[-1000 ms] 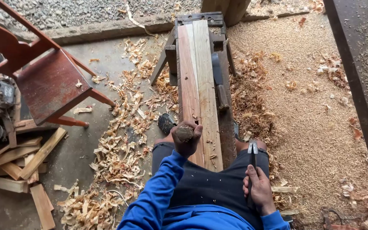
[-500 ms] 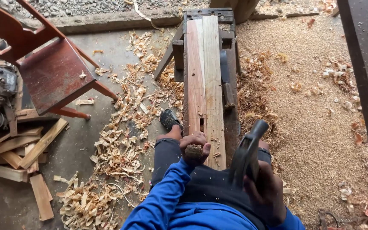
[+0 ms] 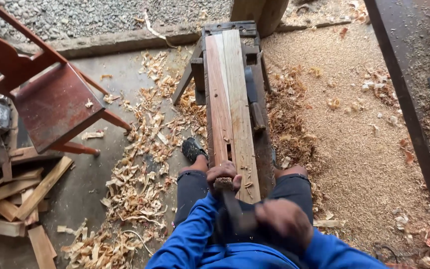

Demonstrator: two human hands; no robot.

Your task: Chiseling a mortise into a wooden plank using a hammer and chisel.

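The chisel (image 3: 223, 185) stands upright on the near end of the long wooden plank (image 3: 230, 99), its wooden butt showing just above the fingers that wrap it. The left hand (image 3: 223, 173) is closed tight round that handle, knuckles up, planted on the wood between the person's knees. Just behind and to the right of it, the right hand (image 3: 284, 219) is a motion-blurred shape, curled round the handle of a hammer (image 3: 235, 211); the dark shaft and head smear toward the chisel, and whether the head touches the butt cannot be told.

The plank is two-toned, a reddish strip on the left hand's side and a paler strip beside it, and it lies along a narrow dark tabletop (image 3: 257, 114) that runs straight away from the hands toward a concrete curb. The person sits astride the near end, in a blue sleeve (image 3: 185, 244) and dark trousers, with a black shoe (image 3: 192, 148) on the floor just left of the left hand.

Farther left of the hands, pale wood shavings (image 3: 140, 169) litter the concrete floor, then a red wooden chair (image 3: 51, 99) and a heap of offcuts (image 3: 11, 199). Right of the hands spreads a bed of sawdust (image 3: 354, 139).
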